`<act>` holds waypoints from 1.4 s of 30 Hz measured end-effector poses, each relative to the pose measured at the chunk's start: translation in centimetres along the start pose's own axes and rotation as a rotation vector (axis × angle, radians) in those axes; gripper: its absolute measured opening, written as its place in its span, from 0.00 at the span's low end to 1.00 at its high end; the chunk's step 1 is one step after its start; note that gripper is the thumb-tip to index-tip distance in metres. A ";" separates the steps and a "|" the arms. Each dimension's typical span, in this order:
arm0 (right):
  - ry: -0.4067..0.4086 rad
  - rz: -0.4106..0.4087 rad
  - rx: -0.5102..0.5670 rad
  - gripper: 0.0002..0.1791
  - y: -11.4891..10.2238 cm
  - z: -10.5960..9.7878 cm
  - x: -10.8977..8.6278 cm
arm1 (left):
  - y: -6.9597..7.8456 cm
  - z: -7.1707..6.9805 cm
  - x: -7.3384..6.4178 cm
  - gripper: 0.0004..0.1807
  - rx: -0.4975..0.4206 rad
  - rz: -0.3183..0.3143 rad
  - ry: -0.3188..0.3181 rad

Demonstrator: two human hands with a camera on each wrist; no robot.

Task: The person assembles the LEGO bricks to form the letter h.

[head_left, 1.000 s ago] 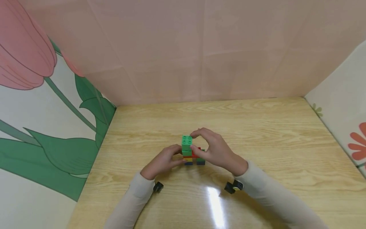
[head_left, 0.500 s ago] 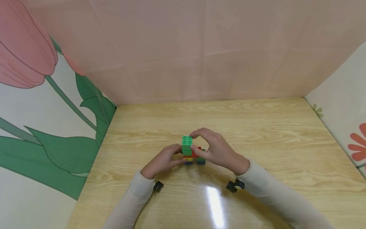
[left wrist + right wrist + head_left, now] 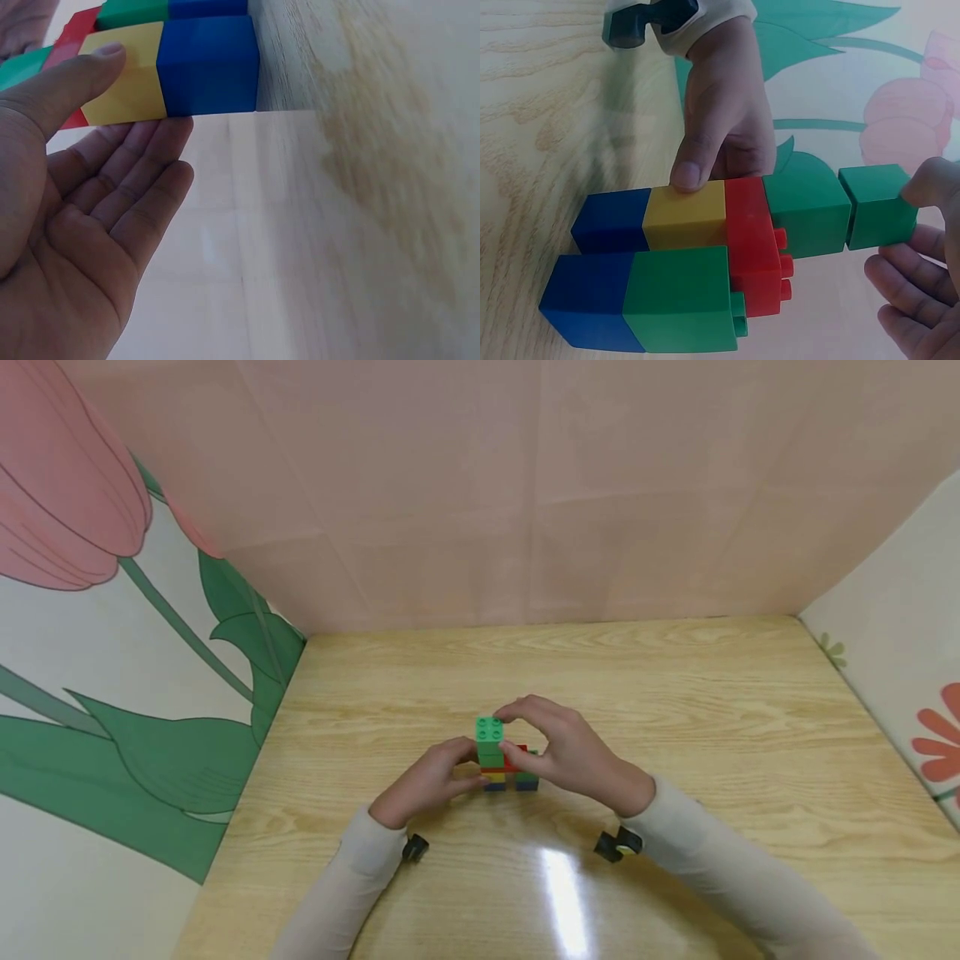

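A small structure of toy building bricks stands on the wooden table. A red brick [image 3: 751,247] bridges two legs: one has a yellow brick [image 3: 685,217] over a blue brick [image 3: 613,221], the other a green brick over a blue one. Above the red brick's left end sits a green brick [image 3: 807,214], topped by another green brick [image 3: 490,732]; a thin gap shows between these two. My left hand [image 3: 427,782] grips the yellow level, thumb on the yellow face and fingers behind. My right hand [image 3: 573,752] pinches the top green brick between thumb and fingers.
The wooden table [image 3: 390,685] meets a pink backdrop [image 3: 420,510] behind. Flower-printed panels stand at the left [image 3: 172,693] and right [image 3: 892,627]. Light glares off the tabletop [image 3: 564,893] in front of the bricks. Small black devices are on both wrists.
The top green brick has shifted very slightly left and down in the head view. Both hands keep nearly the same place and hold; the right wrist has edged slightly right.
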State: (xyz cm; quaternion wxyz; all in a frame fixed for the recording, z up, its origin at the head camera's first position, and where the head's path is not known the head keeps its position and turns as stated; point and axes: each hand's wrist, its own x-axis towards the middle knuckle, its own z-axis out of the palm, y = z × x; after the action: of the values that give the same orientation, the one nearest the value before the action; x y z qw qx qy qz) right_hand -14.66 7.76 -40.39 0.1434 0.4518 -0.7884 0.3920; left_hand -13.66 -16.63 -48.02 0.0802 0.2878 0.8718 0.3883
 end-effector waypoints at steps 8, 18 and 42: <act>-0.006 0.013 -0.008 0.17 -0.1 0.0 0.1 | 0.0 0.0 0.0 0.17 0.002 -0.002 0.002; -0.011 0.013 -0.027 0.18 -0.2 -0.2 0.3 | 0.0 0.0 0.0 0.17 -0.002 0.001 0.001; -0.036 0.032 -0.062 0.18 -0.7 -0.1 0.3 | -0.2 0.0 -0.1 0.20 -0.056 0.045 -0.009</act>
State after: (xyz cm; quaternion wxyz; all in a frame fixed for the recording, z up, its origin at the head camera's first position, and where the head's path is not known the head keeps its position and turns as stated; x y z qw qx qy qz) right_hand -14.26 7.46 -39.87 0.1367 0.4412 -0.8098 0.3616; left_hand -13.66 -16.79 -48.23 0.0834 0.3068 0.8536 0.4128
